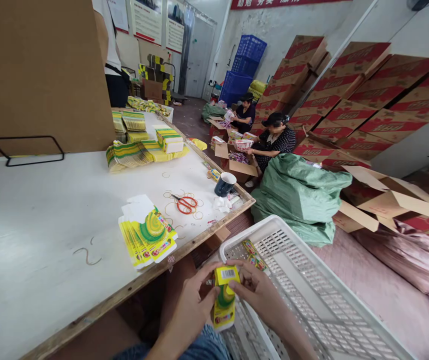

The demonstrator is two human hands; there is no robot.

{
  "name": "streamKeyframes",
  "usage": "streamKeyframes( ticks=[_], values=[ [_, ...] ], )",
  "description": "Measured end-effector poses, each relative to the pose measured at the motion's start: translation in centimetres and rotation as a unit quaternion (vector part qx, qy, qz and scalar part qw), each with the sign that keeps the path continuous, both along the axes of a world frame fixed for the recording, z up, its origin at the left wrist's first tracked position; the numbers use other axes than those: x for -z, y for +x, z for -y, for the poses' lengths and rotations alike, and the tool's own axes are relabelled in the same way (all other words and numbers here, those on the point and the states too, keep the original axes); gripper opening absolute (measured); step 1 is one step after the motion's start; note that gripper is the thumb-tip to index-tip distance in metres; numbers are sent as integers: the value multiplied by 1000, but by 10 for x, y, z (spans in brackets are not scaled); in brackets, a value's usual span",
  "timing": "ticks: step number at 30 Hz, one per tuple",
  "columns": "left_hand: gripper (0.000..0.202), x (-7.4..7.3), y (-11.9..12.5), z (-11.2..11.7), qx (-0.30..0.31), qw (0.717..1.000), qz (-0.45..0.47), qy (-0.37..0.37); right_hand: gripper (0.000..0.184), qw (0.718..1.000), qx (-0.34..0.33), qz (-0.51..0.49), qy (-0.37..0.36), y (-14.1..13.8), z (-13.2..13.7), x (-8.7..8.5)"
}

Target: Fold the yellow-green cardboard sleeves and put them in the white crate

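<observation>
Two bare hands [195,296] hold one yellow-and-green cardboard box [224,302]. One white-topped table [45,215] bears one dark-blue mug [223,187] and one pair of red-handled scissors [186,204]. Two people in dark caps [279,142] sit beyond.

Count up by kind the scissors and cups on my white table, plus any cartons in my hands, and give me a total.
Red-handled scissors: 1
Dark cup: 1
Yellow carton, held by the left hand and right hand: 1
Total: 3
</observation>
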State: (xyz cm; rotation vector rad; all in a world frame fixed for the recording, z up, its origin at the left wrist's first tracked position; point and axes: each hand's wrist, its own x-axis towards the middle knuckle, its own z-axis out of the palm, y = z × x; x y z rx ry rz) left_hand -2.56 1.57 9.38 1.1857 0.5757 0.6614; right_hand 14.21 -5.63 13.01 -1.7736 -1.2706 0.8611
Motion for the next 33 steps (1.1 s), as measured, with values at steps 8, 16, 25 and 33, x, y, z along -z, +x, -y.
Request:
streamKeyframes(
  ticks=[8, 16, 25, 33],
  values=[
    [48, 0, -1, -2, 12, 1000, 0, -6, 26, 995, 31, 97, -9, -13, -10, 2],
    [46, 3, 0, -1, -9, 1000, -16, 9, 29, 995, 37, 85, -35, -23, -14, 1],
    [47, 1, -1, -9, 6, 994, 49, -93, 20, 999, 23, 1, 32, -12, -7, 11],
    [40, -16, -11, -7, -84, 963, -69, 246, 22, 962, 161, 196, 97, 16, -2, 7]
  ],
)
